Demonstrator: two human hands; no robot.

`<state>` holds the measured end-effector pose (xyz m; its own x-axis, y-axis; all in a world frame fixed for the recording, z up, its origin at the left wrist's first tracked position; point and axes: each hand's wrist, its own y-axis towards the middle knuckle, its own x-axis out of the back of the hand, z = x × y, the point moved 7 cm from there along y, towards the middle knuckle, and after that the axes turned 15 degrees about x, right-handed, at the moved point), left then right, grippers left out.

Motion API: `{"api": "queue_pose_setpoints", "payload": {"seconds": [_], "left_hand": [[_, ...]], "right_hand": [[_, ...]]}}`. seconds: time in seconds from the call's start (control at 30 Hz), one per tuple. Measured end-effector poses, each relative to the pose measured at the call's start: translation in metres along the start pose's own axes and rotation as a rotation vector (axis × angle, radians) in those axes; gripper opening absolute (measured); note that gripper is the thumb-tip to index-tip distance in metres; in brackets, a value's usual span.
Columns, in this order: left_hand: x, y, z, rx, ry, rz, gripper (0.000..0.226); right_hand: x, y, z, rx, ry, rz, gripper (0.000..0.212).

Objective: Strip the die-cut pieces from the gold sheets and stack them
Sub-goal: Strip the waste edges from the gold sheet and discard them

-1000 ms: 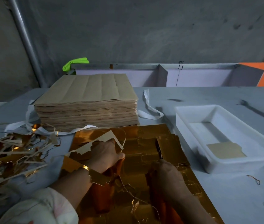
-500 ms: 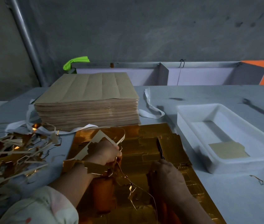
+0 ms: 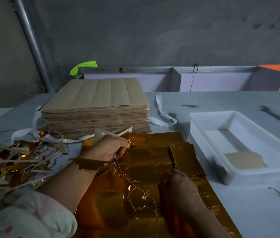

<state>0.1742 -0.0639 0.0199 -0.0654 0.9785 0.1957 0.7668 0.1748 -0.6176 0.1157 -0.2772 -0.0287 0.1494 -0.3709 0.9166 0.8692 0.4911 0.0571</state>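
Gold sheets [image 3: 111, 203] lie flat on the surface [image 3: 238, 203], with two hands over them. The left hand [image 3: 110, 148] has its grip closed round one jagged waste strip [image 3: 91, 163], held just above the foil. The right hand [image 3: 178, 186] rests by one low pile of cut pieces [image 3: 185, 155]; its grip I cannot tell. One white tray [image 3: 204, 131] to the right holds one tan piece [image 3: 243, 159]. One tall brown stack [image 3: 96, 109] stands behind, and one scrap heap [image 3: 12, 162] lies to the left.

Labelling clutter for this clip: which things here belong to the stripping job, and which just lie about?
Job: gold sheets, left hand gripping waste strip, right hand, scrap pile, white tray holding one cut piece, probably tan stack.
Lying about: white strap, green cloth.
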Motion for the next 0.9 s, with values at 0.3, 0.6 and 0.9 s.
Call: {"api": "queue_pose_setpoints", "payload": {"seconds": [0.3,0.6,0.9], "left_hand": [[-0.002,-0.013,-0.021,-0.073,-0.174,-0.026,0.011],[-0.009,-0.014,-0.015,-0.095,-0.181,-0.032,0.016],[-0.001,-0.009,-0.008,-0.082,-0.188,-0.039,0.019]], "right_hand": [[0.006,0.004,0.001,-0.024,0.164,-0.028,0.014],[0.002,0.013,0.005,-0.248,0.943,-0.175,0.009],[0.005,0.057,0.016,-0.265,1.606,-0.231,0.026]]}}
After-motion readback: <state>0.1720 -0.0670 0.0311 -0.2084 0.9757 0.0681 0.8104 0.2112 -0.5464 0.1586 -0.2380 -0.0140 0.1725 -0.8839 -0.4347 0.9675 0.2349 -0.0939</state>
